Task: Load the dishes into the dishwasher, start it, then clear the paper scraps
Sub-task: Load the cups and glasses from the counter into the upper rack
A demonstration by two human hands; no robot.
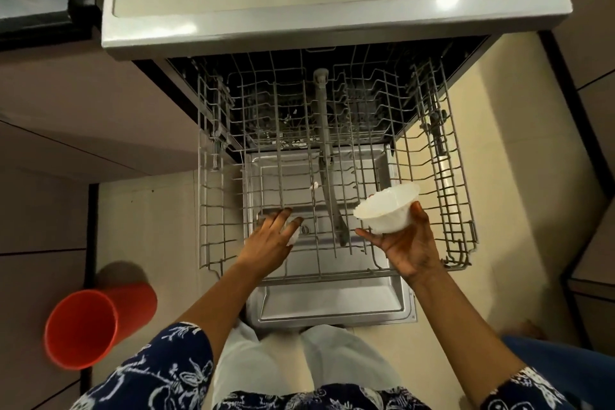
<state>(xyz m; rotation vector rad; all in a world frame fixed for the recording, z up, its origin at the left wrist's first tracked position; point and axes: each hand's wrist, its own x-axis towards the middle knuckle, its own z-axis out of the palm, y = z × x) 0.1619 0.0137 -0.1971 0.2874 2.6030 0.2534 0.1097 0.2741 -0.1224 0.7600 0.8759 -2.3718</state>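
**A:** The right hand (pixel 410 243) has the white bowl (pixel 387 210) in a firm grip, thumb on one side and fingers round the other. The bowl is tilted, above the front right part of the pulled-out rack (pixel 456 176).

**B:** And the rack sits out over the open dishwasher door (pixel 332 304), with nothing loaded that shows. What about the left hand (pixel 269 240)?

**A:** It's down at the front left of the rack, fingers spread and fairly straight on the wires. A white scrap (pixel 294 235) peeks out beneath them. Whether the hand pinches it or only lies on it, I can't tell.

**B:** An orange bin (pixel 86 326) stands on the floor to the left, well apart from the dishwasher.
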